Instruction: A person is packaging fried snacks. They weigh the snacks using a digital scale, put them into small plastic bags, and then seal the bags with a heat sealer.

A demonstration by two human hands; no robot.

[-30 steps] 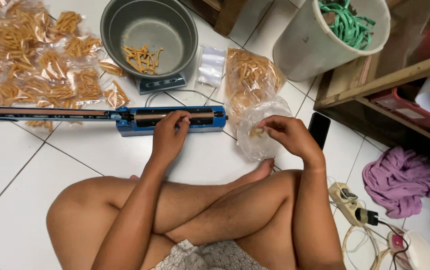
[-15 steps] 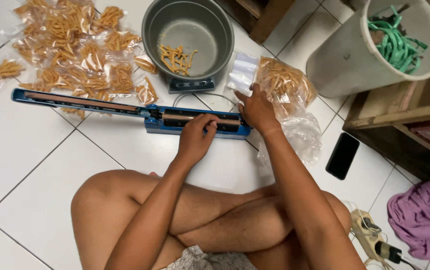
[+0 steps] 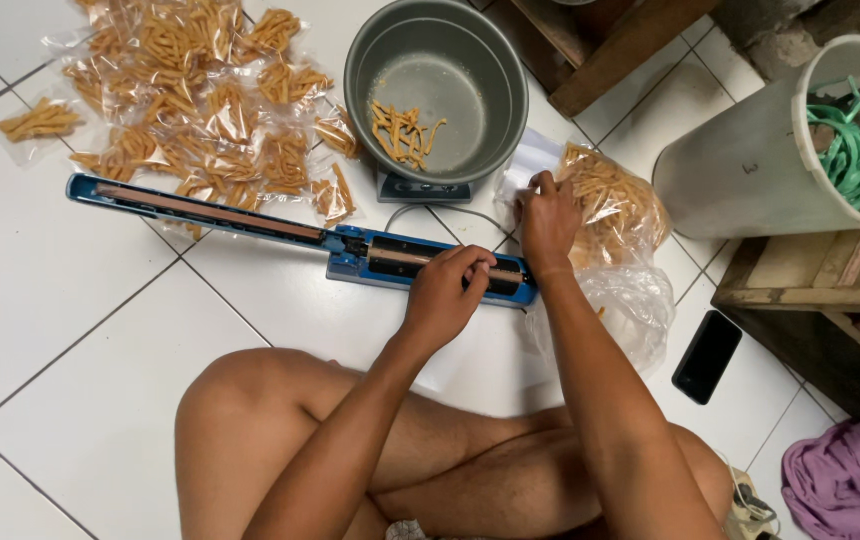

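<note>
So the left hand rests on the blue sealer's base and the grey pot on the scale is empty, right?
Not quite. The left hand does rest on the blue sealer, but the grey pot holds a few orange snack sticks, as the head view shows.

White tiled floor (image 3: 60, 290): packed snack bags (image 3: 190, 90) upper left, blue sealer (image 3: 300, 235) across the middle, black phone (image 3: 707, 356) right, white bucket (image 3: 750, 170) upper right, purple cloth (image 3: 850, 485) lower right.

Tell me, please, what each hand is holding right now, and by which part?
The left hand rests on the blue sealer near its right end. The right hand pinches the small clear bags at their lower edge.
</note>
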